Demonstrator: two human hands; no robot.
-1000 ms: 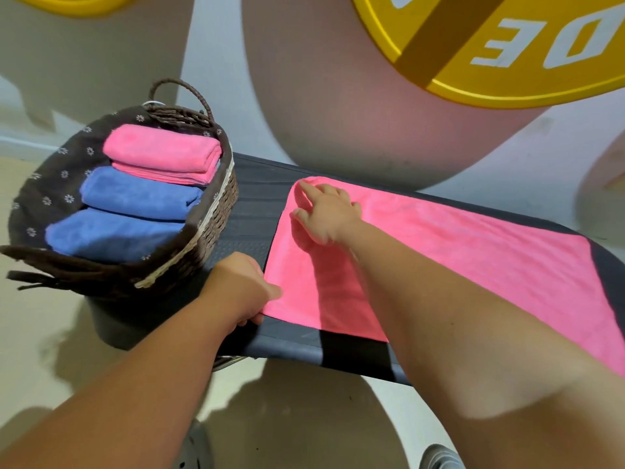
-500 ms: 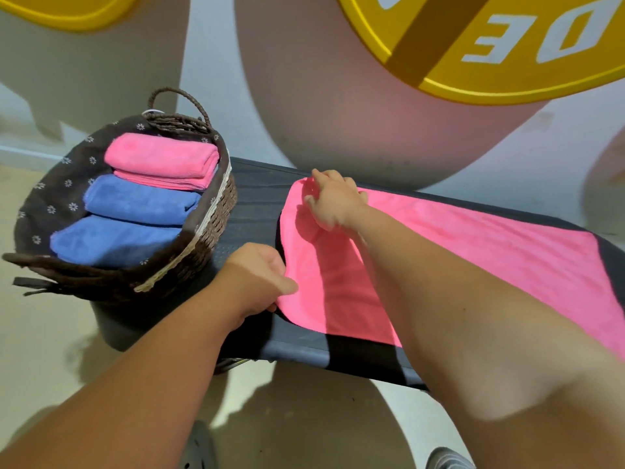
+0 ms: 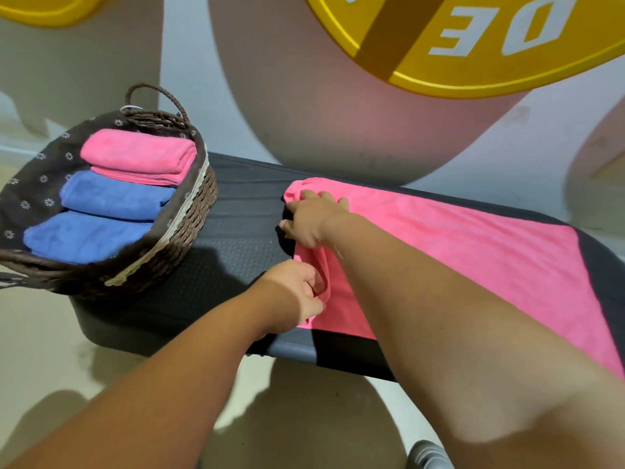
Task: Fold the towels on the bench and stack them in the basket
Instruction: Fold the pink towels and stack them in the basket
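A pink towel (image 3: 473, 252) lies spread along the dark grey bench (image 3: 236, 252). My left hand (image 3: 297, 292) pinches the towel's near left corner, and the cloth bunches up there. At the far left corner my right hand (image 3: 311, 221) grips the towel's edge, which lifts off the bench. A wicker basket (image 3: 189, 211) with a brown flowered liner stands on the bench's left end. It holds a folded pink towel (image 3: 142, 154) and two folded blue towels (image 3: 111, 198).
A large yellow weight plate (image 3: 473, 45) hangs above the bench at the upper right. Behind the bench is a pale wall, and below it a beige floor (image 3: 44, 350). A grey shoe tip (image 3: 426, 455) shows at the bottom edge.
Both hands have closed on the towel's left edge and drawn it rightward. The left edge has lifted and wrinkled, baring more of the bench beside the basket.
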